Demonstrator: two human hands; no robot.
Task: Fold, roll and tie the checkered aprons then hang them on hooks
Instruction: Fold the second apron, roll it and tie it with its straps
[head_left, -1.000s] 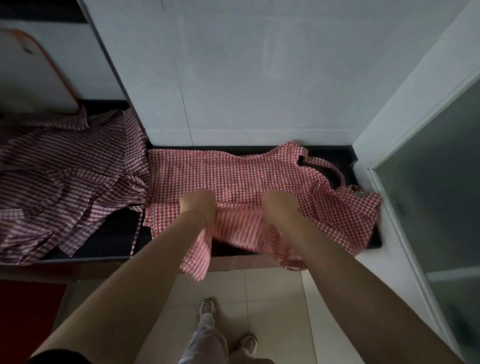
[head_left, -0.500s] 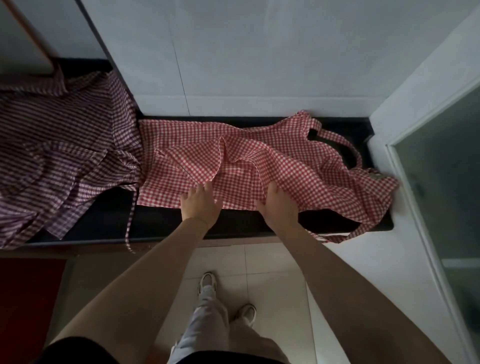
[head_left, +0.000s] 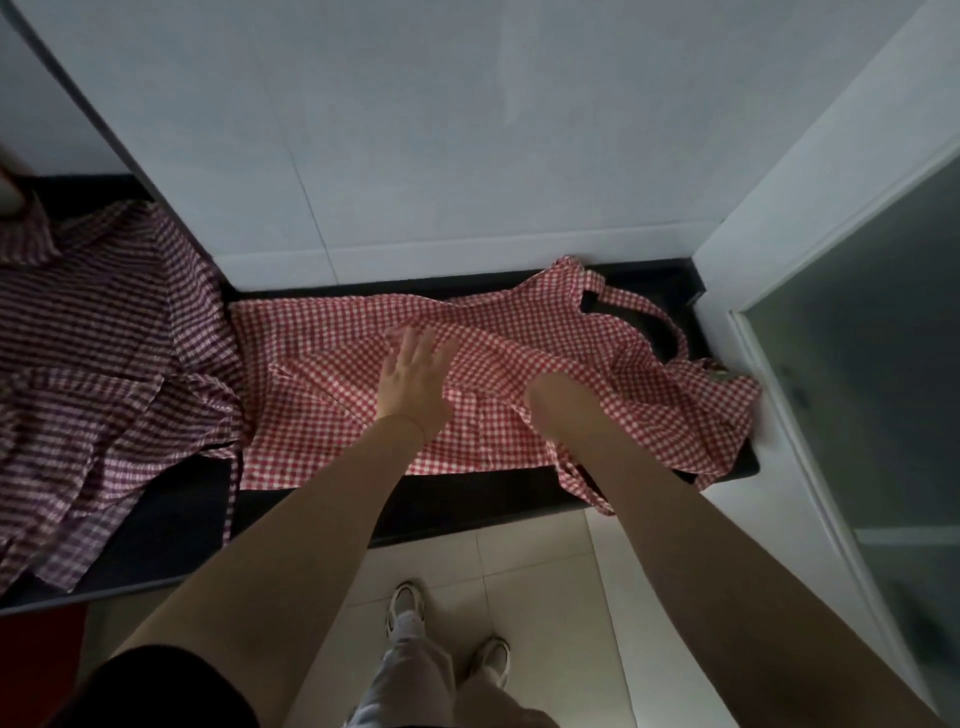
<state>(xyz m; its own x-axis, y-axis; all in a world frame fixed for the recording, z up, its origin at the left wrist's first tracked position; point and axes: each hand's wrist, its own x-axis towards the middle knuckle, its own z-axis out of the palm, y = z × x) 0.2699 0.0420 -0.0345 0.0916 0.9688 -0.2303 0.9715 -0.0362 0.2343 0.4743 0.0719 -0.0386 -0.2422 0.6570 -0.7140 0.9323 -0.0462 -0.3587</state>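
A red-and-white checkered apron (head_left: 519, 332) lies spread and rumpled on the black counter (head_left: 467, 493), its neck loop (head_left: 654, 317) at the far right. My left hand (head_left: 410, 384) rests flat on the cloth's middle with straight, spread fingers. My right hand (head_left: 563, 405) lies on the apron just to the right, beside a raised fold. Its fingers are hidden by the cloth. A darker maroon checkered apron (head_left: 104, 364) lies heaped on the counter's left part.
A white wall (head_left: 467, 156) rises right behind the counter, and a frosted glass door (head_left: 872, 389) stands at the right. Apron ties (head_left: 584, 486) hang over the counter's front edge. Tiled floor and my shoes (head_left: 405, 608) are below.
The apron's hanging lower part was lifted onto the counter. Both hands then slid forward over the cloth, the left one further, and my right hand's fingers went out of sight.
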